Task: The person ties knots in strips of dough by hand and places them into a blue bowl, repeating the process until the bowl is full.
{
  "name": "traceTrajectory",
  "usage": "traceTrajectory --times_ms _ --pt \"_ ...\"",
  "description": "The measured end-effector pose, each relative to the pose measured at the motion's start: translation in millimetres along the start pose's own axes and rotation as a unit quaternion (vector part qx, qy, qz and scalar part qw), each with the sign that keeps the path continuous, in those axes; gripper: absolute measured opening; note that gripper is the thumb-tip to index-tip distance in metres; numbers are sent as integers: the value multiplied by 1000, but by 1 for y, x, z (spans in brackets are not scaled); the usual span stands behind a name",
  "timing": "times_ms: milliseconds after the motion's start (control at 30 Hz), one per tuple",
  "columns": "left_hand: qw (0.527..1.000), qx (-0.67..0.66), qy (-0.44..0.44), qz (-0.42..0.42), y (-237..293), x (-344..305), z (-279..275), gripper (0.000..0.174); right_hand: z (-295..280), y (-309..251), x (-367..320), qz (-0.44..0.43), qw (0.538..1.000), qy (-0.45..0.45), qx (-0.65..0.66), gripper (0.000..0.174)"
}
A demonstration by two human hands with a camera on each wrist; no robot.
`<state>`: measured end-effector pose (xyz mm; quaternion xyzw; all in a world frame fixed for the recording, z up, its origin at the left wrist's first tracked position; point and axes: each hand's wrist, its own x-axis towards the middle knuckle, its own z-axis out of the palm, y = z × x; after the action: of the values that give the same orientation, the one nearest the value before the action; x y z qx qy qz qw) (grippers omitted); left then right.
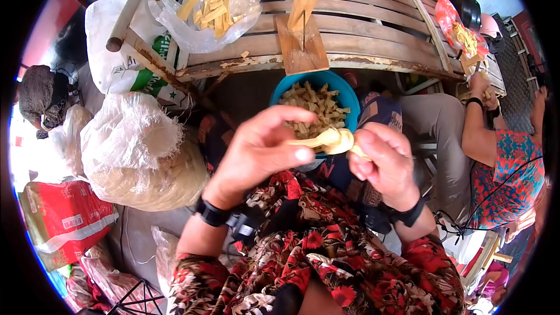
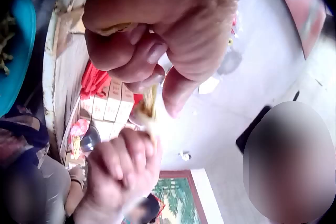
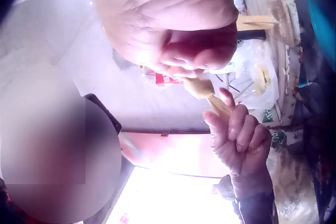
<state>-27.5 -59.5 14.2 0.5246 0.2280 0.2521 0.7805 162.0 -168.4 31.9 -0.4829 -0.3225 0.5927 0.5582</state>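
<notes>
A pale yellow knotted strip (image 1: 335, 140), bulging at its knot, is held in front of the chest. My left hand (image 1: 256, 147) pinches its left tail between thumb and fingers. On the other side my right hand (image 1: 386, 160) grips the short end beyond the knot, fingers curled. The right wrist view shows the knot (image 3: 199, 87) just below my right fingers, its tail running to the left hand (image 3: 245, 137). Beneath the hands stands a teal basin (image 1: 354, 105) full of similar knotted pieces (image 1: 312, 104), partly covered by the left hand.
A slatted bench (image 1: 373, 28) spans the far side, bearing a wooden board with an upright block (image 1: 305, 3). On its left, a clear plastic bag (image 1: 248, 1) contains flat yellow strips (image 1: 214, 11). Stuffed sacks (image 1: 143, 151) stand at left. Another person (image 1: 516, 169) sits at right.
</notes>
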Motion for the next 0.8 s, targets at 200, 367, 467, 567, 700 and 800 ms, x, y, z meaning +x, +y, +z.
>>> traceTrajectory --times_ms 200,367,467,567,700,800 --pt "988 143 58 5 9 -4 -15 11 -11 0 19 -22 990 -74 -121 48" --pt "996 83 17 22 15 -7 1 11 -4 -23 31 147 952 -224 -149 47" --pt "978 186 -22 93 16 -13 4 14 8 -26 33 230 928 -290 -38 40" --pt "958 240 -92 129 22 -20 1 13 5 -12 38 281 876 -386 -65 34" --pt "916 319 -125 209 13 -28 -5 12 1 -5 27 231 841 -431 -231 32" --pt "899 358 -146 207 30 -44 -13 9 0 -17 13 194 809 -457 -316 29"
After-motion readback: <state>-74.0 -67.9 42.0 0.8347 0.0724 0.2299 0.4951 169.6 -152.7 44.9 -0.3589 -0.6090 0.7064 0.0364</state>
